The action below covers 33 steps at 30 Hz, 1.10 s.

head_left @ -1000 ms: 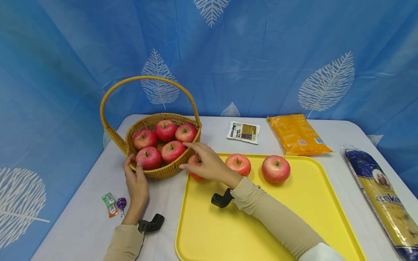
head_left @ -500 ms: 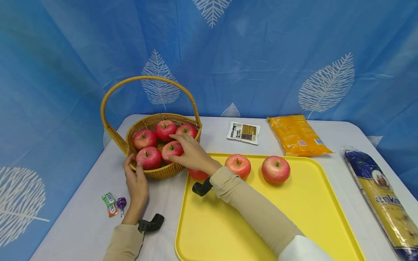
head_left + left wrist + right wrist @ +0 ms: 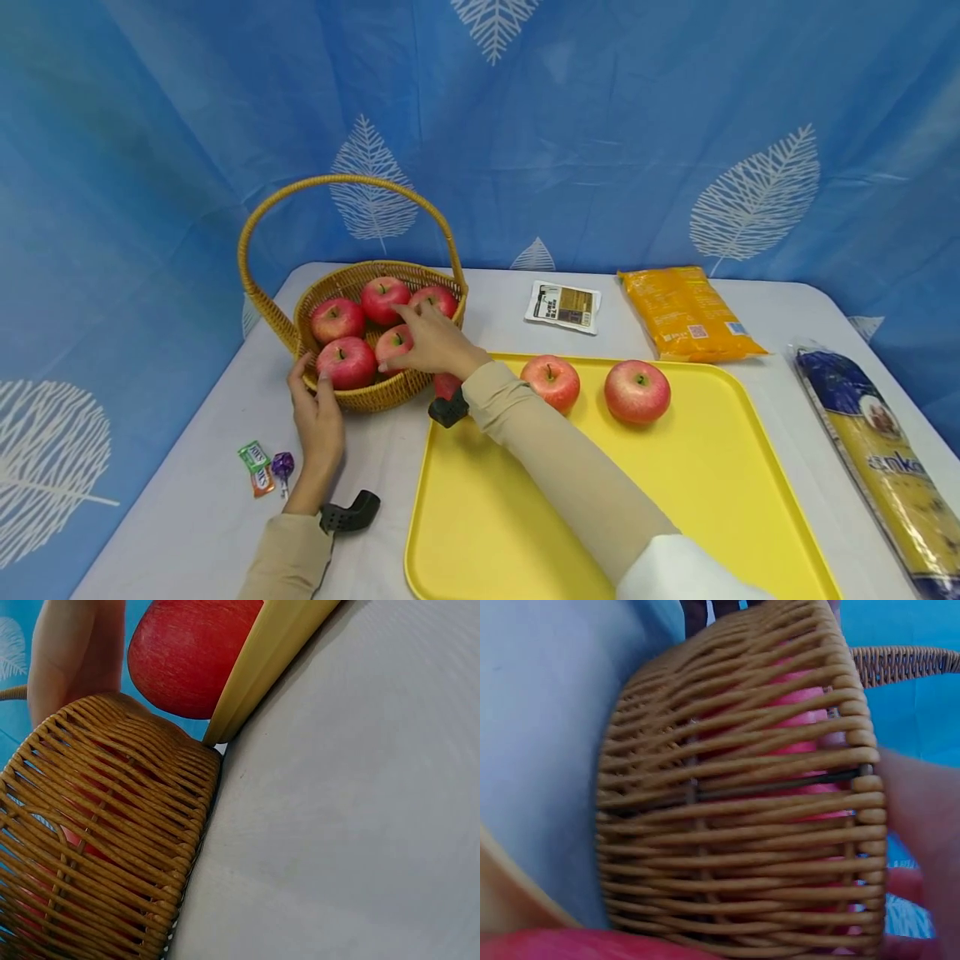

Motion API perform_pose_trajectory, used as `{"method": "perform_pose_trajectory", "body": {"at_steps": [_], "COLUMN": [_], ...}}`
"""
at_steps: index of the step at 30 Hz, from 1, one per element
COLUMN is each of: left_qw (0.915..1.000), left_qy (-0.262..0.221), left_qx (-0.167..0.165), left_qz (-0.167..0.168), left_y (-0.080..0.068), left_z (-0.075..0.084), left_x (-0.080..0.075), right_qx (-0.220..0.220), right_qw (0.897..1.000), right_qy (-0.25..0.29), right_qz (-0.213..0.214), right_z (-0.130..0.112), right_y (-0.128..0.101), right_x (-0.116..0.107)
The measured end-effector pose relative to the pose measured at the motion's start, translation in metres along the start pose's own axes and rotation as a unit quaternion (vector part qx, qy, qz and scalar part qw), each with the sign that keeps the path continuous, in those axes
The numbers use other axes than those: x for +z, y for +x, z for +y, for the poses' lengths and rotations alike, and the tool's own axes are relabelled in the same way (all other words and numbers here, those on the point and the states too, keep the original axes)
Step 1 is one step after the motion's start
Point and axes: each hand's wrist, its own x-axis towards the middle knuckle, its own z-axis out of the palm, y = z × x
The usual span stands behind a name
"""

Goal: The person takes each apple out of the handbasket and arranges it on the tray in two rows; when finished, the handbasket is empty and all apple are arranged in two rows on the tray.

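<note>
A wicker basket (image 3: pixel 378 398) with a tall arched handle stands at the back left, holding several red apples. My left hand (image 3: pixel 318 429) holds the basket's front left rim, its thumb and fingertips at the edge beside the front left apple (image 3: pixel 347 364). My right hand (image 3: pixel 435 340) reaches over the right rim. Its thumb and fingers grip the front right apple (image 3: pixel 392 342), which still sits inside the basket. Part of that apple is hidden behind the hand. The basket's woven side (image 3: pixel 112 840) fills much of the left wrist view.
A yellow tray (image 3: pixel 480 517) lies under the right forearm, carrying two apples and a third mostly hidden one. A white sachet (image 3: pixel 562 307), an orange packet (image 3: pixel 686 312) and a long noodle-like pack (image 3: pixel 877 450) lie around it. Small wrapped sweets (image 3: pixel 258 468) and a lollipop (image 3: pixel 282 467) lie at left.
My right hand has moved left from beside the basket, above a tray apple, to over the rim and round the front right apple. My left hand stays in place.
</note>
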Motion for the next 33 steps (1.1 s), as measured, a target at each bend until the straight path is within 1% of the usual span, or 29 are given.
{"method": "perform_pose_trajectory", "body": {"at_steps": [3, 5, 8, 10, 12, 14, 17, 22, 23, 29, 30, 33], "left_qw": [1.0, 1.0, 1.0, 1.0, 1.0, 0.9999, 0.9999, 1.0, 1.0, 0.9999, 0.9999, 1.0], "left_qy": [-0.006, -0.009, -0.005, 0.001, 0.004, 0.005, 0.005, 0.005, 0.003, -0.012, -0.011, -0.007], "left_qx": [0.002, 0.003, 0.004, 0.005, 0.009, 0.012, 0.014, 0.006, 0.005, 0.002, 0.003, 0.001], "left_qz": [0.001, 0.001, 0.0, 0.001, 0.002, 0.005, 0.006, 0.005, 0.003, 0.0, 0.001, 0.0], "left_y": [0.002, 0.004, 0.009, 0.012, 0.013, 0.013, 0.013, 0.013, 0.012, 0.002, 0.001, -0.001], "left_z": [-0.004, -0.011, -0.023, -0.032, -0.037, -0.039, -0.04, -0.035, -0.032, -0.004, -0.001, 0.001], "left_x": [0.0, 0.001, 0.001, 0.002, 0.002, 0.002, 0.002, 0.001, 0.001, 0.001, 0.001, 0.0], "right_qx": [0.012, 0.02, 0.031, 0.036, 0.036, 0.036, 0.036, 0.023, 0.021, 0.013, 0.01, -0.001], "right_qw": [0.999, 0.998, 0.997, 0.997, 0.996, 0.996, 0.996, 0.997, 0.998, 0.999, 0.999, 1.0], "right_qy": [-0.02, -0.023, -0.022, -0.025, -0.036, -0.047, -0.049, -0.034, -0.032, -0.023, -0.021, -0.019], "right_qz": [-0.032, -0.05, -0.065, -0.07, -0.071, -0.069, -0.067, -0.058, -0.056, -0.029, -0.023, -0.004], "right_z": [-0.004, -0.006, -0.008, -0.01, -0.011, -0.011, -0.011, -0.009, -0.009, -0.003, -0.003, -0.001], "right_y": [0.003, 0.004, 0.006, 0.007, 0.007, 0.008, 0.009, 0.01, 0.01, 0.009, 0.008, 0.006], "right_x": [-0.004, -0.006, -0.008, -0.009, -0.008, -0.008, -0.006, -0.004, -0.003, 0.001, 0.001, 0.003]}}
